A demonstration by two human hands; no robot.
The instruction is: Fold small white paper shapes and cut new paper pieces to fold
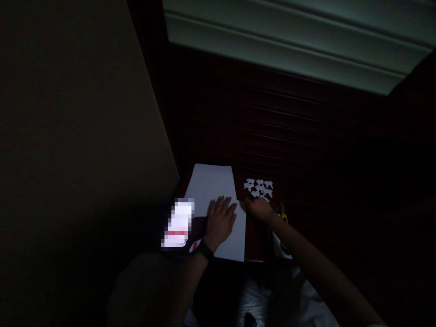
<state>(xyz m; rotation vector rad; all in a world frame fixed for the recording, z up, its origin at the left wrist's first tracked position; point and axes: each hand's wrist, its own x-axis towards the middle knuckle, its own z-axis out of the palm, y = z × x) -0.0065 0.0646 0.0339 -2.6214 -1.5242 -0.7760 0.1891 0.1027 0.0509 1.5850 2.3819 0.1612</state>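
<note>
My left hand (220, 222) lies flat with fingers spread on white paper (211, 179). The paper seems to be two overlapping sheets, one reaching toward the front edge of the small dark table (255, 243). A dark band circles my left wrist. Just past the paper's right edge, my right hand (259, 209) is closed, thumb side toward the sheet. Dim light hides what its fingers hold, if anything. Beyond it lie several small white paper cutouts (259, 187) in a loose cluster.
Left of the paper glows a blurred, lit screen-like rectangle (177, 225). Near my left wrist sits a white-and-red round item (195, 246). A yellow-and-black tool (284, 218) lies beside my right forearm. A wall (85, 113) rises at left; dark slatted wood (265, 122) stands behind.
</note>
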